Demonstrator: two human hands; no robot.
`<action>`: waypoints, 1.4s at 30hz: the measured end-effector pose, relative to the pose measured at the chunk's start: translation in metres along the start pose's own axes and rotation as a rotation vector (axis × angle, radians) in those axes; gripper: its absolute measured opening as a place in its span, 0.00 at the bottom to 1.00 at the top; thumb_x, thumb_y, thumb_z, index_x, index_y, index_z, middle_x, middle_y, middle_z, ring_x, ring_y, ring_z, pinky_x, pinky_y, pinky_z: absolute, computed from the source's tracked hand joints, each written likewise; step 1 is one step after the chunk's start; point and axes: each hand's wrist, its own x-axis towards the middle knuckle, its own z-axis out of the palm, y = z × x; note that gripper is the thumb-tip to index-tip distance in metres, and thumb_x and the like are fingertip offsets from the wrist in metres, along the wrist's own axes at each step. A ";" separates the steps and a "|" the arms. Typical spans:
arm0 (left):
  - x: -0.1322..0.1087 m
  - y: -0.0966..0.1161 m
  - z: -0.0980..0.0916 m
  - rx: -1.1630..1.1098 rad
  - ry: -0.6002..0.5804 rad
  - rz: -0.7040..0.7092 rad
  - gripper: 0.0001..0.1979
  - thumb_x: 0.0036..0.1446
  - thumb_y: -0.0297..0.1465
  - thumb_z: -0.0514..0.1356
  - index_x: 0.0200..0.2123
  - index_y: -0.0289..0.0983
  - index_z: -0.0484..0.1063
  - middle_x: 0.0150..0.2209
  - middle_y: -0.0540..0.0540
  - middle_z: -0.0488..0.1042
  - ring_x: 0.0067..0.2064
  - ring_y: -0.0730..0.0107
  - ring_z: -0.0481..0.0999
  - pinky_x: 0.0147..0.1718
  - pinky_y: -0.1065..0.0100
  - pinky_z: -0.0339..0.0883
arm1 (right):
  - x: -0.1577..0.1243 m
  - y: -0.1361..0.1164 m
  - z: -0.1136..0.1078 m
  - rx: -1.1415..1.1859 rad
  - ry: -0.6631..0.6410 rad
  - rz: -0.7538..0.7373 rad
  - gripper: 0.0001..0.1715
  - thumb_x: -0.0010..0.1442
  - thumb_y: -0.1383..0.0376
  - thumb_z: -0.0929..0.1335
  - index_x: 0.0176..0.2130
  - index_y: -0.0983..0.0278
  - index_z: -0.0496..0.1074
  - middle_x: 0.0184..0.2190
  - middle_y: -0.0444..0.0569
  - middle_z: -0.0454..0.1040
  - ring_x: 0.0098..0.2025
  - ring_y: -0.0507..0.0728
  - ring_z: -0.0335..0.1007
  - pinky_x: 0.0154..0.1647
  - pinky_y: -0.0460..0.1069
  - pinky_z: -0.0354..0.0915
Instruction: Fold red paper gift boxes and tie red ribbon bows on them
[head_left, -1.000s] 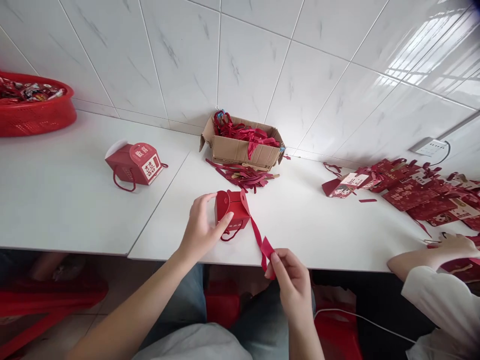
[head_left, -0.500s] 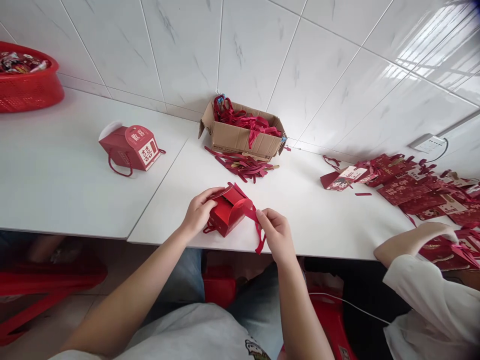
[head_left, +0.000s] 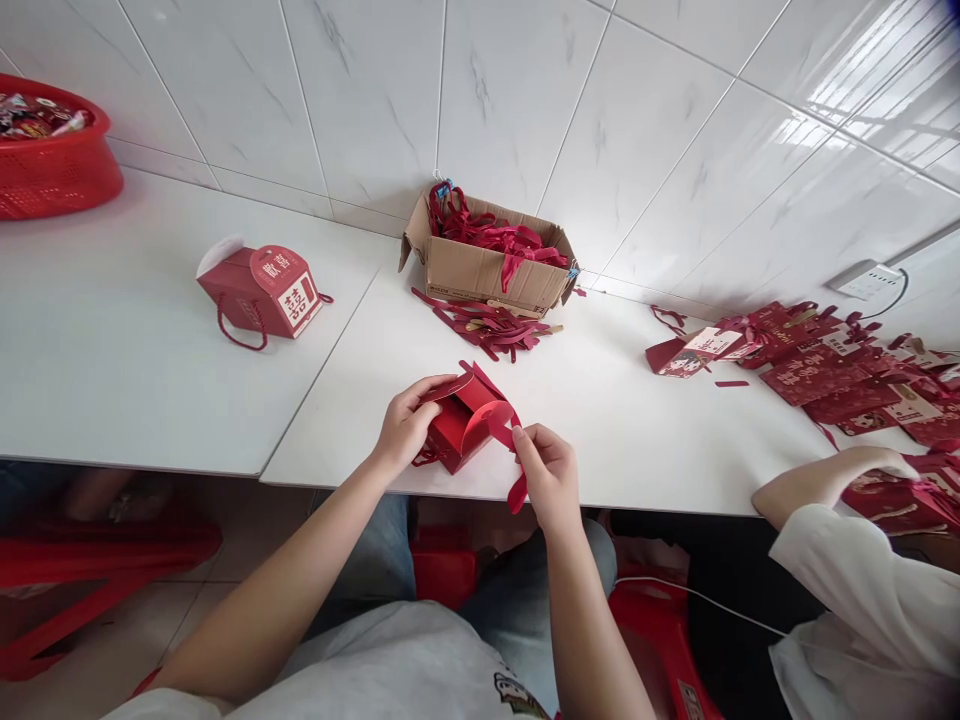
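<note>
A small red paper gift box (head_left: 463,425) lies tilted near the front edge of the white table (head_left: 600,410). My left hand (head_left: 405,425) grips its left side, fingers curled over the top flap. My right hand (head_left: 546,468) pinches a red ribbon (head_left: 516,490) that runs from the box's rounded flap and hangs below my fingers. The two hands are close together, the box between them.
A finished red box (head_left: 262,292) stands to the left. A cardboard carton (head_left: 486,268) of red ribbons sits by the wall, loose ribbons (head_left: 487,332) before it. Flat red box blanks (head_left: 817,370) pile at right, where another person's arm (head_left: 832,485) rests. Red basket (head_left: 49,160) far left.
My right hand has come up from below the table edge to the box, with the ribbon in it. My left hand has tipped the box over and moved to its top flap.
</note>
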 end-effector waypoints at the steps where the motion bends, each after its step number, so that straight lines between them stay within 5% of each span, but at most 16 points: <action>1: 0.000 0.000 0.000 0.004 0.002 -0.001 0.23 0.48 0.31 0.54 0.48 0.35 0.73 0.48 0.43 0.78 0.48 0.57 0.76 0.41 0.65 0.71 | 0.000 0.000 -0.001 -0.003 0.005 0.001 0.26 0.58 0.48 0.66 0.20 0.62 0.61 0.18 0.40 0.56 0.22 0.49 0.51 0.24 0.47 0.51; 7: 0.001 0.001 0.001 0.007 -0.022 -0.012 0.22 0.48 0.31 0.54 0.47 0.35 0.74 0.47 0.43 0.78 0.48 0.57 0.76 0.42 0.64 0.71 | 0.006 0.002 0.004 -0.045 0.041 0.002 0.24 0.58 0.48 0.66 0.22 0.62 0.66 0.20 0.42 0.60 0.23 0.51 0.58 0.25 0.47 0.57; 10: 0.002 -0.001 0.001 -0.003 -0.048 -0.012 0.22 0.48 0.30 0.54 0.47 0.35 0.74 0.48 0.44 0.78 0.48 0.58 0.76 0.42 0.65 0.71 | 0.010 0.004 0.008 -0.139 0.132 -0.125 0.18 0.56 0.53 0.69 0.24 0.62 0.71 0.36 0.52 0.71 0.41 0.58 0.68 0.41 0.53 0.66; 14: 0.002 -0.001 0.001 0.010 -0.069 -0.001 0.22 0.48 0.29 0.53 0.47 0.36 0.74 0.49 0.44 0.77 0.49 0.58 0.75 0.42 0.65 0.71 | 0.012 0.006 0.009 -0.156 0.099 -0.221 0.16 0.54 0.58 0.70 0.20 0.62 0.68 0.51 0.54 0.70 0.57 0.63 0.64 0.58 0.60 0.59; 29: 0.001 0.000 0.001 0.016 -0.079 0.004 0.22 0.49 0.30 0.53 0.47 0.36 0.74 0.48 0.44 0.77 0.49 0.58 0.75 0.42 0.65 0.71 | 0.009 0.002 0.004 -0.124 -0.006 -0.205 0.18 0.55 0.62 0.69 0.19 0.62 0.61 0.50 0.54 0.71 0.56 0.63 0.65 0.58 0.61 0.59; 36: 0.000 -0.001 0.002 0.000 -0.095 0.012 0.22 0.49 0.29 0.53 0.47 0.36 0.74 0.49 0.44 0.77 0.48 0.58 0.76 0.45 0.63 0.71 | 0.016 0.005 0.010 -0.101 -0.027 -0.238 0.18 0.57 0.60 0.68 0.21 0.61 0.59 0.41 0.52 0.75 0.48 0.59 0.71 0.52 0.56 0.63; 42: 0.001 -0.003 0.000 -0.003 -0.113 0.017 0.21 0.48 0.29 0.53 0.46 0.35 0.74 0.47 0.44 0.77 0.48 0.59 0.75 0.44 0.64 0.70 | 0.024 0.007 0.004 -0.016 -0.188 -0.223 0.11 0.58 0.61 0.67 0.42 0.59 0.64 0.36 0.45 0.75 0.38 0.54 0.71 0.41 0.51 0.67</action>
